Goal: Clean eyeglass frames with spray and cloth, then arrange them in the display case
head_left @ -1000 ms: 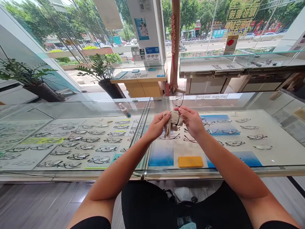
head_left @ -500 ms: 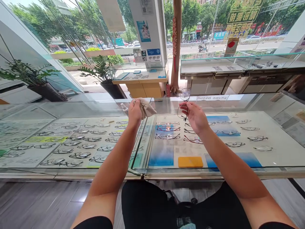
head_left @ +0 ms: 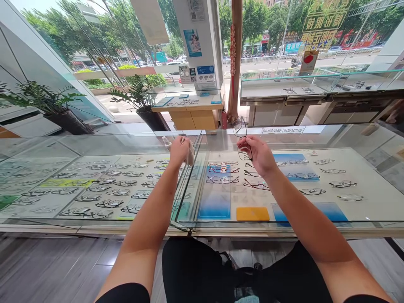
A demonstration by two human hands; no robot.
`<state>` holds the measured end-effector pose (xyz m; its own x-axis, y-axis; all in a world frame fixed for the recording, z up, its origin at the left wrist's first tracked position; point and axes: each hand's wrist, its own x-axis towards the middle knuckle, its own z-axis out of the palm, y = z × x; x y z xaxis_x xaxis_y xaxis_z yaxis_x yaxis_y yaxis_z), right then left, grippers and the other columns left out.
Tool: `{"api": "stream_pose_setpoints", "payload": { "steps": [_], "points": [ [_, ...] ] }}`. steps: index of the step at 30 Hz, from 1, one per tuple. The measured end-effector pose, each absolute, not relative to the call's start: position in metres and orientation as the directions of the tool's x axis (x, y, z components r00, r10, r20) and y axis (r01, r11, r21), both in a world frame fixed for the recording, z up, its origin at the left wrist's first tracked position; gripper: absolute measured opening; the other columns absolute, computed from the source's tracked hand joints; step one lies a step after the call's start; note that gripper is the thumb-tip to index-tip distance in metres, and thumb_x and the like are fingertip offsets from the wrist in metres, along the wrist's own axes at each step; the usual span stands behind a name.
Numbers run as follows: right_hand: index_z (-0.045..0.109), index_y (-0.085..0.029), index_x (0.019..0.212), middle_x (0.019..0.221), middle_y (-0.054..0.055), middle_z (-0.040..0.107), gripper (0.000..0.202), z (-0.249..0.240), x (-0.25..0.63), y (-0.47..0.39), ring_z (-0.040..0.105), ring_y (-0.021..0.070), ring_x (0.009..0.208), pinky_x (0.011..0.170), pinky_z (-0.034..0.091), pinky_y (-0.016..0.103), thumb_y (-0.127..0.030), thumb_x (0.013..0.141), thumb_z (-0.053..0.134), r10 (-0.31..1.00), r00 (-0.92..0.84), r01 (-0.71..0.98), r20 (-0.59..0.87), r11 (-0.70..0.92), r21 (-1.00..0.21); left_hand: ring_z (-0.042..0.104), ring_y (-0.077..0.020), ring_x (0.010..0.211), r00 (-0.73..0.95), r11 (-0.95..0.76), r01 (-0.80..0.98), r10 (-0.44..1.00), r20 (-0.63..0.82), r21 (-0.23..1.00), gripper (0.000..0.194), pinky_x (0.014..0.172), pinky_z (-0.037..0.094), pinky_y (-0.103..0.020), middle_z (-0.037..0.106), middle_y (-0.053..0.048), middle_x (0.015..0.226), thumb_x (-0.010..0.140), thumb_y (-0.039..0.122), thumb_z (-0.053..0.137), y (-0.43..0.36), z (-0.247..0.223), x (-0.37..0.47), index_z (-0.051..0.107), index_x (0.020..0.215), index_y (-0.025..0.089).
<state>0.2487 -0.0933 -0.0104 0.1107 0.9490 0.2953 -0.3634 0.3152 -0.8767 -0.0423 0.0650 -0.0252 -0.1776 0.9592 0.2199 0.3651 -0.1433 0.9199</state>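
Observation:
My left hand (head_left: pixel 179 150) is closed on a light beige cloth (head_left: pixel 190 155), which hangs bunched at its right side. Just behind that hand a small clear spray bottle (head_left: pixel 166 142) stands on the glass counter. Between the fingers of my right hand (head_left: pixel 259 155) is a pair of thin dark-framed glasses (head_left: pixel 240 128), held near the bridge and turned upright, one lens above the fingers and the other below. Both hands are over the glass display counter (head_left: pixel 217 143), apart from each other.
Rows of glasses (head_left: pixel 110 203) lie under the counter glass, with blue mats and an orange case (head_left: pixel 252 214). Beyond stand a potted plant (head_left: pixel 151 115), a wooden post (head_left: pixel 234 63) and more showcases (head_left: pixel 277 90). My legs are close to the counter's front edge.
The cloth, spread out to the right before, is now gathered lower beside my left hand. The glasses in my right hand have tilted, their upper lens shifting left. The view has shifted slightly.

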Motion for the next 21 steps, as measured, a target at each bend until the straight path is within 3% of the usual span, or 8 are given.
{"api": "stream_pose_setpoints", "payload": {
  "steps": [3, 5, 8, 10, 16, 21],
  "points": [
    [0.078, -0.026, 0.083, 0.100, 0.004, 0.081, 0.025, -0.012, 0.247, -0.092, 0.067, 0.0192, 0.095, 0.089, 0.049, 0.035, -0.050, 0.082, 0.086, 0.953, 0.090, -0.376, 0.291, 0.303, -0.876, 0.058, -0.0185, 0.068, -0.062, -0.110, 0.234, 0.990, 0.128, 0.966, 0.018, 0.069, 0.050, -0.031, 0.063, -0.002, 0.074, 0.099, 0.034, 0.068, 0.056, -0.018, -0.028, 0.071, 0.091, 0.017],
    [0.078, -0.026, 0.083, 0.101, 0.004, 0.081, 0.025, -0.013, 0.245, -0.092, 0.067, 0.0195, 0.095, 0.089, 0.049, 0.036, -0.050, 0.082, 0.086, 0.955, 0.071, -0.370, 0.289, 0.294, -0.881, 0.054, -0.0134, 0.058, 0.067, -0.089, 0.059, 0.994, 0.085, 0.994, 0.023, 0.059, 0.046, -0.026, 0.062, 0.000, 0.070, 0.094, 0.038, 0.079, 0.046, -0.014, -0.017, 0.072, 0.091, 0.015],
    [0.079, -0.026, 0.085, 0.104, 0.005, 0.082, 0.025, -0.016, 0.241, -0.093, 0.068, 0.0203, 0.097, 0.090, 0.050, 0.037, -0.051, 0.084, 0.085, 0.958, 0.036, -0.343, 0.285, 0.280, -0.897, 0.055, -0.0093, 0.058, 0.284, 0.006, -0.293, 0.955, 0.081, 0.956, 0.034, 0.057, 0.048, -0.022, 0.065, 0.000, 0.070, 0.081, 0.035, 0.099, 0.028, -0.012, -0.001, 0.075, 0.092, 0.012],
    [0.081, -0.026, 0.086, 0.106, 0.005, 0.083, 0.027, -0.018, 0.238, -0.094, 0.069, 0.0208, 0.097, 0.090, 0.051, 0.038, -0.052, 0.085, 0.086, 0.961, 0.004, -0.330, 0.278, 0.264, -0.907, 0.062, -0.0100, 0.064, 0.369, 0.064, -0.407, 0.924, 0.100, 0.911, 0.039, 0.062, 0.054, -0.021, 0.072, -0.003, 0.077, 0.077, 0.034, 0.104, 0.016, -0.012, 0.009, 0.078, 0.095, 0.011],
    [0.085, -0.025, 0.088, 0.100, 0.006, 0.082, 0.032, -0.024, 0.230, -0.095, 0.066, 0.0210, 0.091, 0.092, 0.053, 0.040, -0.057, 0.086, 0.088, 0.958, -0.039, -0.269, 0.284, 0.263, -0.926, 0.064, -0.0098, 0.063, 0.511, 0.081, -0.410, 0.846, 0.155, 0.908, 0.046, 0.060, 0.055, -0.019, 0.074, -0.002, 0.077, 0.079, 0.049, 0.105, -0.011, -0.013, 0.026, 0.080, 0.096, 0.014],
    [0.084, -0.024, 0.086, 0.094, 0.005, 0.080, 0.031, -0.025, 0.226, -0.094, 0.064, 0.0191, 0.084, 0.089, 0.053, 0.039, -0.055, 0.087, 0.086, 0.952, -0.061, -0.212, 0.301, 0.283, -0.936, 0.071, -0.0131, 0.070, 0.515, 0.002, -0.355, 0.835, 0.194, 0.935, 0.054, 0.067, 0.059, -0.023, 0.078, -0.004, 0.084, 0.078, 0.057, 0.104, -0.022, -0.012, 0.029, 0.080, 0.101, 0.014]
  ]
}}
